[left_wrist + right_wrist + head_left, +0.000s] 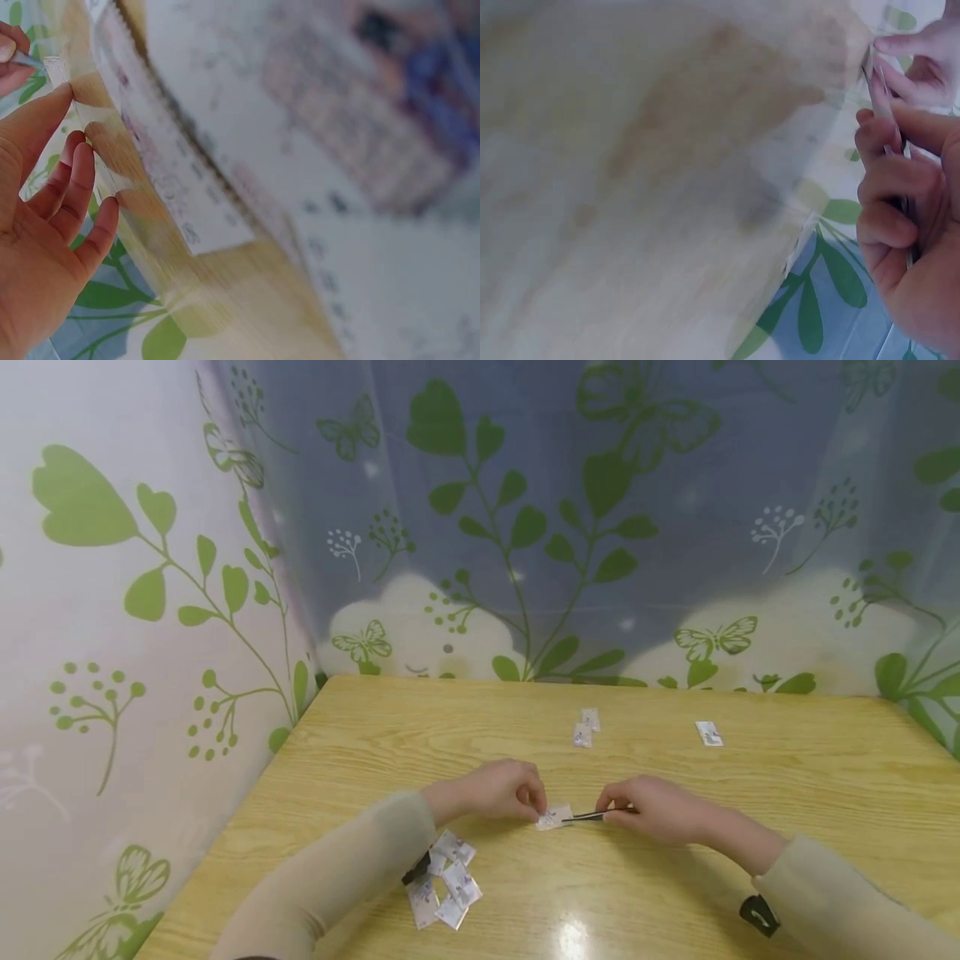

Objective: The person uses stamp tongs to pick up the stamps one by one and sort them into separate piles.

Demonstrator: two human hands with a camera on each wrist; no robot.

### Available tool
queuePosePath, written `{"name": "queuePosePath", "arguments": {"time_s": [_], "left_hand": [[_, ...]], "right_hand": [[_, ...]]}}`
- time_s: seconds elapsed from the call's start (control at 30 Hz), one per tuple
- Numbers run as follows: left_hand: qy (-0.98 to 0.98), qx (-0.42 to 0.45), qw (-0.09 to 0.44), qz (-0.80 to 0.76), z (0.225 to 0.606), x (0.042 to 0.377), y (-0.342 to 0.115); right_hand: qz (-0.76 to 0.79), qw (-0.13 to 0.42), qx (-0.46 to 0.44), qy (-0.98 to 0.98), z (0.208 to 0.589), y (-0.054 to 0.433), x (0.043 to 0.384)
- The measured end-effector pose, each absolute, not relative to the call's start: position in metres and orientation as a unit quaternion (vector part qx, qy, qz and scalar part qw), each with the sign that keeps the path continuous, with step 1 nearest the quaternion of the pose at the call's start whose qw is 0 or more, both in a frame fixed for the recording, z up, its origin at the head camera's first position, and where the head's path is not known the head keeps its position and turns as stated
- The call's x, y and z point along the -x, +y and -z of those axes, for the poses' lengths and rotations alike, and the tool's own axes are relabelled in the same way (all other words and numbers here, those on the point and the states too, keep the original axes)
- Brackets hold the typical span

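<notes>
In the head view, my left hand [504, 789] holds the left edge of a small pale printed sachet [553, 817] at the middle of the table. My right hand [660, 810] grips slim tweezers [592, 816], whose tips meet the sachet's right side. The right wrist view shows the curled fingers [889, 180] around the tweezers. In the left wrist view, the thumb of my left hand [52, 217] touches the sachet's edge [55, 69], while its other fingers curl loosely near the tabletop. Whether the tweezer tips are closed on the sachet, I cannot tell.
Several printed sachets [459, 885] lie in a loose pile beside my left forearm. Farther back are two overlapping sachets [582, 734] and a single sachet [708, 733] to the right. Leaf-patterned cloth [480, 527] hangs behind the wooden table [420, 718].
</notes>
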State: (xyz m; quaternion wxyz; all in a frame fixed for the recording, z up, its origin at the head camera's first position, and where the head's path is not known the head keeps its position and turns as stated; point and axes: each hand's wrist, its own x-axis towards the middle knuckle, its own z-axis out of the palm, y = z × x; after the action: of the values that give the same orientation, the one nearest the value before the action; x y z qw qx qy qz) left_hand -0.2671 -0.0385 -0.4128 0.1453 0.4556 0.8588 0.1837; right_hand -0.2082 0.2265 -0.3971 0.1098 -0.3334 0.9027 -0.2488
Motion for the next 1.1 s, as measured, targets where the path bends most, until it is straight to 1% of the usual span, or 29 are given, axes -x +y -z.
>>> {"name": "queuePosePath", "arguments": {"time_s": [0.23,0.47,0.77,1.1], "left_hand": [[0.853,-0.463,0.147,-0.189,0.41,0.267,-0.037],[0.856,-0.46,0.147,-0.186,0.414,0.268,-0.037],[0.845,-0.477,0.144,-0.194,0.414,0.27,-0.038],[0.856,-0.455,0.125,-0.209,0.415,0.271,-0.038]], "right_hand": [[0.229,0.07,0.347,0.907,0.399,0.226,0.207],[0.214,0.029,0.351,0.911,0.399,0.221,0.214],[0.2,0.027,0.349,0.915,0.402,0.213,0.227],[0.202,0.031,0.351,0.914,0.401,0.211,0.23]]}}
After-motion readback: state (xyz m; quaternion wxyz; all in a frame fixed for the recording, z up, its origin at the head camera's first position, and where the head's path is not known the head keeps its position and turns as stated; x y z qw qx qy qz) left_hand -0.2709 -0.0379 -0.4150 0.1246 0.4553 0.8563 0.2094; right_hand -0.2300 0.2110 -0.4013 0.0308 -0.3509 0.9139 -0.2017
